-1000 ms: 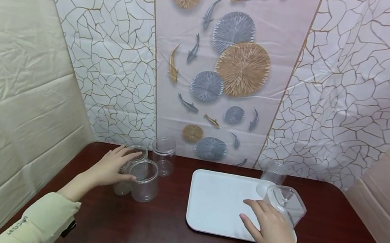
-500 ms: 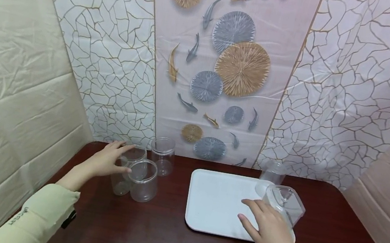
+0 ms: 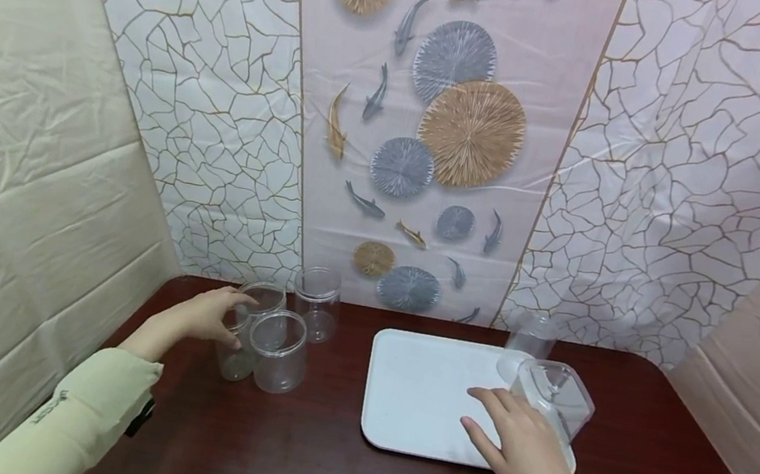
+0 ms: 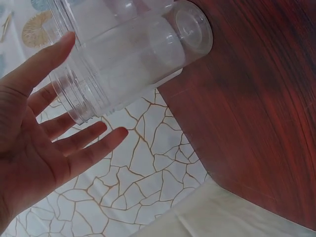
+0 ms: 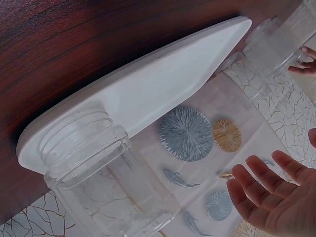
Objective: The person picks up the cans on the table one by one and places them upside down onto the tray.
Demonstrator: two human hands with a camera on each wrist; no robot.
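My left hand (image 3: 194, 317) is at the rim of the leftmost clear jar (image 3: 234, 361), one of several clear plastic jars grouped at the table's left. In the left wrist view, its thumb and fingers spread around the mouth of a clear jar (image 4: 128, 61); firm contact is not evident. Above the white tray (image 3: 424, 407) my right hand (image 3: 532, 452) hovers with relaxed fingers, holding nothing. Beside it an upside-down square clear jar (image 3: 562, 399) stands on the tray's right side, partly hidden by the hand. Behind that, an upturned round jar (image 3: 530, 345) stands at the tray's back right.
Close to the left hand are a front jar (image 3: 279, 357), a middle jar (image 3: 270, 306) and a back jar (image 3: 316, 305). A dark red wooden table (image 3: 302, 463) carries everything. Patterned cloth (image 3: 234, 125) hangs behind it, and plain cloth (image 3: 22, 216) flanks the left side.
My left hand has moved left and back off the group's middle, then lowered toward the leftmost jar's rim, its fingers drawing in. The right hand and the jars have stayed nearly still.
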